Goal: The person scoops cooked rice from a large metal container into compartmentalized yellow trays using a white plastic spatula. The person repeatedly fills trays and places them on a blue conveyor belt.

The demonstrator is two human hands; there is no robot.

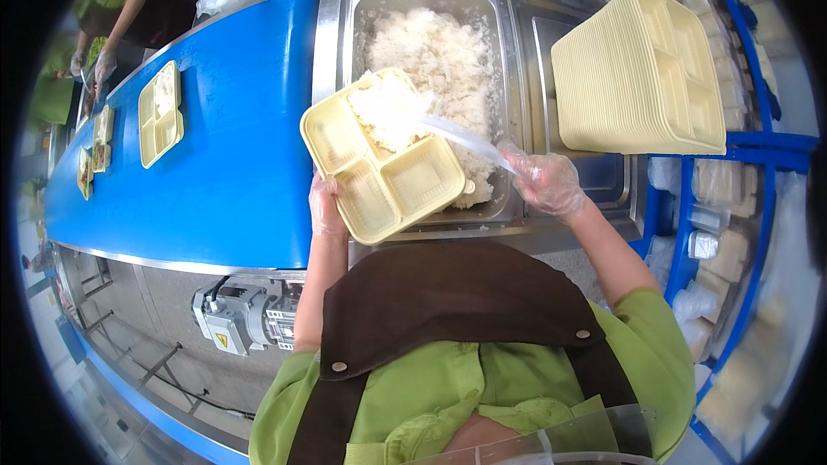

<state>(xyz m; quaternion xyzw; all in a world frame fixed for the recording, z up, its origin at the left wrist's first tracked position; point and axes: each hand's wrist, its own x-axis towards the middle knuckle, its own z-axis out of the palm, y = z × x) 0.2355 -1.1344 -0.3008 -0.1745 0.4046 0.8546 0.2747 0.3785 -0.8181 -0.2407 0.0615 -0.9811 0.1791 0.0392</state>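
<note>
My left hand [328, 205], in a clear plastic glove, holds a pale yellow compartment meal tray [423, 174] by its lower left edge, tilted over the steel pan. White rice [389, 110] lies in the tray's upper compartment; the other compartments hold nothing. Gloved too, my right hand [546, 181] grips the handle of a translucent plastic rice paddle [468, 139], whose blade end is at the rice in the tray. Beneath and behind the tray, a steel pan [507, 77] contains a large heap of cooked rice [439, 58].
On the left, a blue conveyor belt [245, 142] carries several trays, the nearest tray [147, 135] with rice. A tall stack of trays [601, 84] stands at right. Co-workers [129, 0] work beyond the belt. A motor [239, 316] sits below it; blue shelving [765, 206] with packages is far right.
</note>
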